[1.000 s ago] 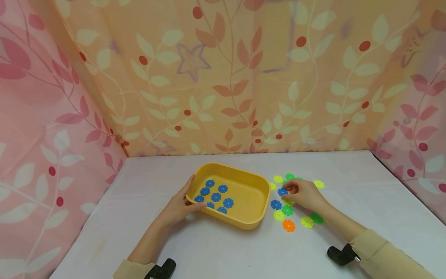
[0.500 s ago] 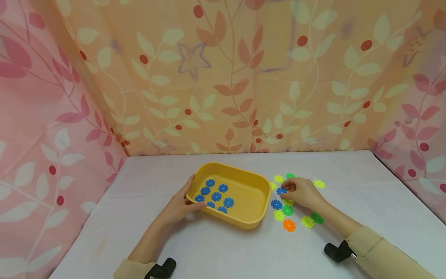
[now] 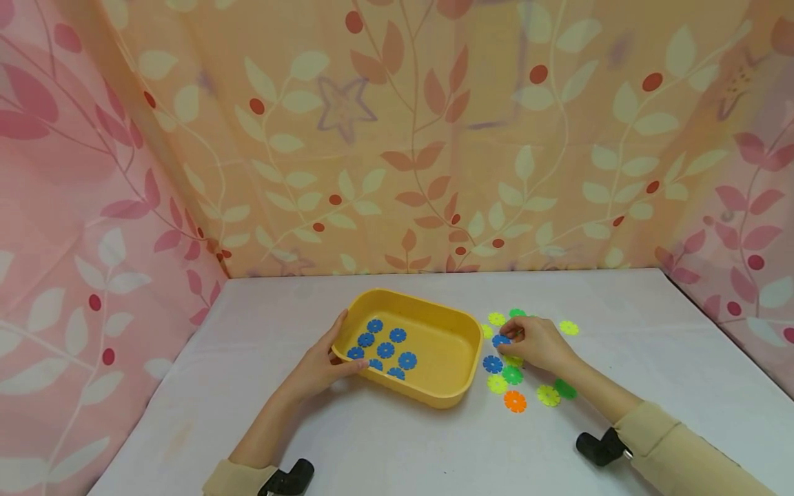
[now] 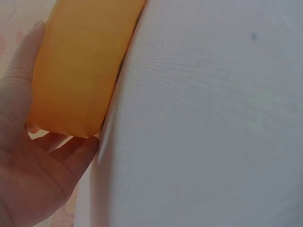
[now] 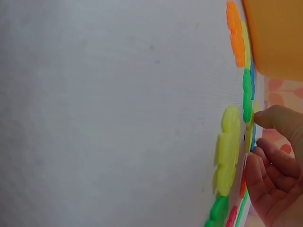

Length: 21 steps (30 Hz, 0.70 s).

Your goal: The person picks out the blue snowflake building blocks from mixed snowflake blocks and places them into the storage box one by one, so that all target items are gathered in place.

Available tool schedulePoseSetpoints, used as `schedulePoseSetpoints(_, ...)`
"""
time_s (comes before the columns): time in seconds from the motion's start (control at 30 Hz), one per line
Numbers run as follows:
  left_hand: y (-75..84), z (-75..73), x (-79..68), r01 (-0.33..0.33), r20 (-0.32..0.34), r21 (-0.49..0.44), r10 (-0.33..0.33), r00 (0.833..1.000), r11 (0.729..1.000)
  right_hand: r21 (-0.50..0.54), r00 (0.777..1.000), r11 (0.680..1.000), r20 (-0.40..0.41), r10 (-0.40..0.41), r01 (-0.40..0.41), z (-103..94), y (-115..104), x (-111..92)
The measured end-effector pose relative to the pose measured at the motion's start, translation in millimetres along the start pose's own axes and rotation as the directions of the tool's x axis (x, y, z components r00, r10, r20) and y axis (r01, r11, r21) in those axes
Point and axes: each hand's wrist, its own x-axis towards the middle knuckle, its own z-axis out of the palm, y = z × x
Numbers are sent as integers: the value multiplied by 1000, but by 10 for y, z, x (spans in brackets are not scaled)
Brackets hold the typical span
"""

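Observation:
My left hand [image 3: 319,365] grips the near left corner of a yellow plastic tub [image 3: 434,379], thumb over the rim and fingers round the outside. Several blue snowflake discs [image 3: 385,350] lie inside, mostly toward the left. To the right of the tub, my right hand [image 3: 540,344] pinches another blue snowflake disc [image 3: 501,340] between thumb and fingertips, low among loose discs. A second loose blue disc [image 3: 493,364] lies just below that hand. In the right wrist view, the thumb and curled fingers [image 5: 258,175] reach in at the discs' edges.
Around the right hand lie green discs [image 3: 512,375], yellow discs [image 3: 548,395] and an orange disc [image 3: 515,401]. One yellow disc [image 3: 568,328] sits apart at the far right. A white cloth covers the table [image 3: 384,448], with patterned curtains [image 3: 409,138] behind and at both sides.
The right hand has shifted slightly left, and the blue disc at its fingertips has moved a little left too. The left hand and the tub hold still.

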Motion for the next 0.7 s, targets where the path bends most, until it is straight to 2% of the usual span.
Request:
schedulePoseSetpoints(0.27,-6,1,-2,1,4,-14,-1,1000,1000,-25,1000,1000,11,-2,2,-5,-10,5)
schedulePoseSetpoints(0.43,-5,2,2,-6,4,-14,6,1000,1000,0,1000,1000,19,14,-14,-3,2,3)
schedulePoseSetpoints(0.7,-2,-2,-1,-13,3,-14,13,1000,1000,14,1000,1000,11,-3,2,-1,35,10)
